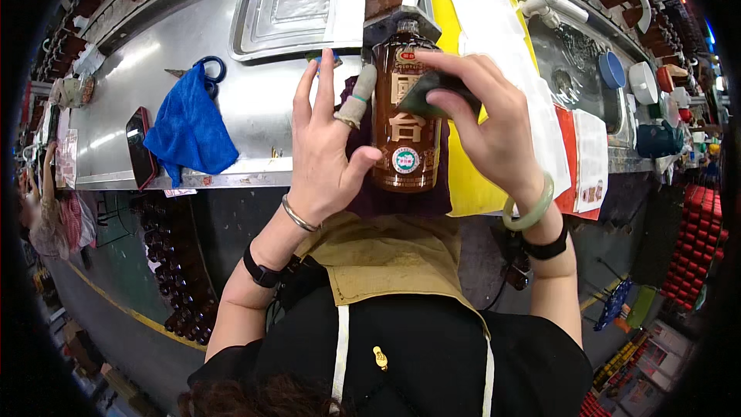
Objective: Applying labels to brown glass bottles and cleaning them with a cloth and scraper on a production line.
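Note:
A brown glazed bottle (404,120) with a gold label and a round seal lies on a dark purple cloth (401,199) at the counter's front edge, its neck pointing away from me. My left hand (328,143) steadies its left side, thumb on the lower body, and one finger wears a grey cot. My right hand (482,120) presses a small dark green pad (432,94) against the bottle's upper right shoulder. A jade bangle and a black band sit on my right wrist.
A blue cloth (189,131) and blue-handled scissors (212,68) lie on the steel counter (255,108) at left, beside a dark phone (140,147). A steel tray (289,4) stands behind. Yellow sheet (467,177), sink (583,69) with tap, bowls at right. Brown bottles (181,278) crowd the floor.

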Motion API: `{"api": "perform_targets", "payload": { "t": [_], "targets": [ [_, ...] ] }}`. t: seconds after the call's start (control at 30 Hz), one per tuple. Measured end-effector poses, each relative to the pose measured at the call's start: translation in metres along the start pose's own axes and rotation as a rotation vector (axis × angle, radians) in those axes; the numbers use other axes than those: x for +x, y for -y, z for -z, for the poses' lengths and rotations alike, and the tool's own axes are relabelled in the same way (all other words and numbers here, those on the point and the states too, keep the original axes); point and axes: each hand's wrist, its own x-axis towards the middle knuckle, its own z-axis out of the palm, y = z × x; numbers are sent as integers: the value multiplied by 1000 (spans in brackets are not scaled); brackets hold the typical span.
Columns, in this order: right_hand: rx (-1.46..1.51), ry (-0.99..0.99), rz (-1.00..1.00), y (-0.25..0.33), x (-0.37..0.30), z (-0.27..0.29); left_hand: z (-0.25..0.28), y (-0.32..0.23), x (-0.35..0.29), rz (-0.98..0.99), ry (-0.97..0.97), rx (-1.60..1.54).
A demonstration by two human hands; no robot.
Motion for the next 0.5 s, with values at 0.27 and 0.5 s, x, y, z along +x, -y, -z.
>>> {"api": "perform_targets", "payload": {
  "t": [0.27,0.5],
  "targets": [
    [-280,-42,380,-13,42,2,-4,4,-21,259,62,-661],
    [-371,-211,396,-17,7,17,0,0,-25,310,41,-761]
  ]
}}
